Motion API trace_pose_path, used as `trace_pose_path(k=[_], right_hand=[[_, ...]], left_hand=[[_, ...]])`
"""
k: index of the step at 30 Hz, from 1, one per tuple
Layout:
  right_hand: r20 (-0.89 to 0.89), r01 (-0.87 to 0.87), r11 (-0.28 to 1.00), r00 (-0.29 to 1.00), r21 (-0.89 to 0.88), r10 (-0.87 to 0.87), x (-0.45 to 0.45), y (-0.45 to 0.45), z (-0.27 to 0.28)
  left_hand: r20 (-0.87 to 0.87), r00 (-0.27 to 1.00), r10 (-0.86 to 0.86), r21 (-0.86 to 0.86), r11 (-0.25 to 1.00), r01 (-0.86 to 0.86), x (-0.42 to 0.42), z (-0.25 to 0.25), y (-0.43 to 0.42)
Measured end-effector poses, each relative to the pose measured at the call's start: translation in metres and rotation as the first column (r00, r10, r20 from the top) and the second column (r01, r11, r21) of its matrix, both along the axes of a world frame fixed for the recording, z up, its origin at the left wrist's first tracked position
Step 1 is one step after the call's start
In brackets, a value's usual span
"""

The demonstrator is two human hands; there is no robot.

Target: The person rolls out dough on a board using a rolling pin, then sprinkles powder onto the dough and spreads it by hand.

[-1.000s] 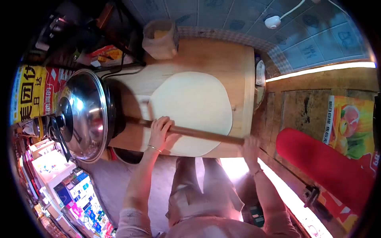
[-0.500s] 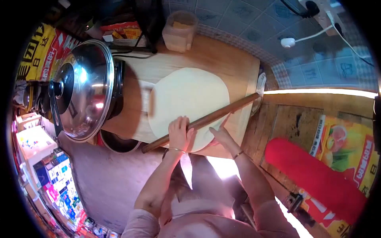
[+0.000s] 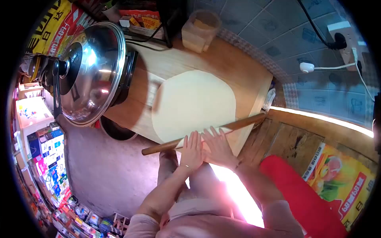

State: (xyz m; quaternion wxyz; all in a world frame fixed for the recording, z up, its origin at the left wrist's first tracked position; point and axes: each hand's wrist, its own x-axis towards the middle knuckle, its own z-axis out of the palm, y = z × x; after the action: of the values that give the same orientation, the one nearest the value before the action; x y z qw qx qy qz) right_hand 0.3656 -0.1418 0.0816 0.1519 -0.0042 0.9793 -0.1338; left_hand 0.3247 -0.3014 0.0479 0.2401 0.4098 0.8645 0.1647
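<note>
A wide, flat round sheet of dough (image 3: pixel 194 103) lies on the wooden board (image 3: pixel 174 59). Its near edge is wrapped around a long wooden rolling pin (image 3: pixel 160 148), which slants across the board's front edge. My left hand (image 3: pixel 192 152) rests on the wrapped middle of the pin with fingers stretched out. Right beside it, my right hand (image 3: pixel 218 148) lies on the same wrapped part, fingers spread. The palms press on the dough-covered pin, and neither hand is closed round it.
A large pan with a glass lid (image 3: pixel 89 75) stands at the left of the board. Behind the dough is a plastic container (image 3: pixel 200 31). A socket strip (image 3: pixel 349 41) with cables hangs on the tiled wall. A red cushion-like object (image 3: pixel 293 194) lies at the right.
The pin has turned to a shallower slant, and the dough's near edge now wraps it. My right hand has moved left onto the pin, beside my left hand. The view has shifted.
</note>
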Motion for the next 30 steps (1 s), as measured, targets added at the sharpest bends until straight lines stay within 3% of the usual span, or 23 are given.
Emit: trace_pose_path(k=[2, 4, 5, 7, 8, 9, 12, 13, 14, 16, 17, 18, 21, 23, 24, 26, 27, 28, 30], right_hand=[[-0.02, -0.069, 0.997, 0.997, 0.028, 0.069, 0.013, 0.001, -0.013], [-0.073, -0.068, 0.99, 0.994, 0.122, 0.077, -0.048, 0.017, -0.024], [-0.126, -0.053, 0.975, 0.989, 0.214, 0.081, -0.063, 0.019, -0.03], [-0.119, -0.083, 0.981, 0.987, 0.173, 0.104, -0.033, 0.011, -0.033], [-0.106, -0.108, 0.984, 0.987, 0.144, 0.124, -0.016, 0.009, -0.029], [0.077, -0.062, 0.997, 0.995, -0.048, 0.065, -0.002, 0.004, 0.002], [0.029, -0.108, 0.994, 0.994, -0.012, 0.108, 0.02, 0.0, -0.012], [0.021, -0.104, 0.995, 0.994, -0.011, 0.104, 0.011, 0.001, -0.019], [-0.062, -0.094, 0.991, 0.993, 0.098, 0.1, -0.026, 0.01, -0.029], [-0.24, 0.008, 0.994, 0.971, 0.111, 0.019, -0.122, 0.039, -0.035], [-0.334, 0.083, 0.997, 0.939, 0.01, -0.075, -0.155, 0.049, -0.027], [-0.345, 0.088, 0.996, 0.935, 0.005, -0.081, -0.158, 0.052, -0.024], [-0.383, 0.0, 0.999, 0.924, -0.038, -0.015, -0.145, 0.062, -0.022], [-0.226, -0.041, 0.998, 0.973, 0.042, 0.049, -0.126, 0.062, -0.04], [-0.328, -0.058, 0.99, 0.94, 0.126, 0.096, -0.133, 0.065, -0.042], [-0.297, -0.016, 0.995, 0.954, 0.097, 0.044, -0.151, 0.072, -0.036], [-0.263, 0.022, 0.998, 0.965, 0.063, -0.005, -0.149, 0.069, -0.033], [-0.417, 0.062, 0.984, 0.909, 0.167, 0.013, -0.134, 0.061, -0.031], [-0.27, 0.175, 0.974, 0.954, 0.145, -0.131, -0.074, 0.036, -0.028]], left_hand=[[-0.015, 1.0, 0.005, -0.002, 1.0, -0.005, -0.006, 0.001, 0.007], [-0.109, 0.992, 0.06, -0.086, 0.994, -0.069, -0.054, 0.007, 0.036], [-0.266, 0.956, 0.12, -0.1, 0.984, -0.151, -0.072, -0.001, 0.046], [-0.199, 0.979, -0.035, -0.283, 0.959, -0.024, -0.064, 0.013, 0.036], [-0.075, 0.996, 0.046, -0.116, 0.992, -0.055, -0.035, -0.001, 0.021], [0.068, 0.992, 0.103, 0.045, 0.993, -0.106, 0.002, -0.016, 0.002], [0.079, 0.995, 0.068, -0.02, 0.998, -0.067, 0.025, -0.006, -0.001], [-0.002, 0.999, 0.039, -0.072, 0.997, -0.039, -0.01, -0.001, 0.013], [-0.08, 0.997, 0.003, -0.127, 0.992, -0.014, -0.046, -0.001, 0.029], [-0.373, 0.92, 0.125, -0.079, 0.983, -0.165, -0.122, -0.004, 0.054], [-0.493, 0.848, 0.196, -0.04, 0.968, -0.247, -0.161, -0.006, 0.067], [-0.379, 0.869, 0.319, 0.08, 0.947, -0.313, -0.176, -0.002, 0.063], [-0.28, 0.924, 0.261, 0.039, 0.965, -0.261, -0.142, -0.013, 0.025], [-0.373, 0.894, 0.247, 0.062, 0.968, -0.242, -0.133, -0.025, 0.022], [-0.365, 0.889, 0.277, 0.042, 0.959, -0.281, -0.145, -0.02, 0.031], [-0.341, 0.895, 0.287, 0.006, 0.953, -0.304, -0.166, -0.02, 0.044], [-0.323, 0.914, 0.245, -0.009, 0.965, -0.262, -0.175, -0.023, 0.042], [-0.31, 0.928, 0.206, -0.015, 0.975, -0.222, -0.179, -0.02, 0.042], [-0.175, 0.984, 0.025, -0.192, 0.98, -0.059, -0.152, 0.002, 0.033]])
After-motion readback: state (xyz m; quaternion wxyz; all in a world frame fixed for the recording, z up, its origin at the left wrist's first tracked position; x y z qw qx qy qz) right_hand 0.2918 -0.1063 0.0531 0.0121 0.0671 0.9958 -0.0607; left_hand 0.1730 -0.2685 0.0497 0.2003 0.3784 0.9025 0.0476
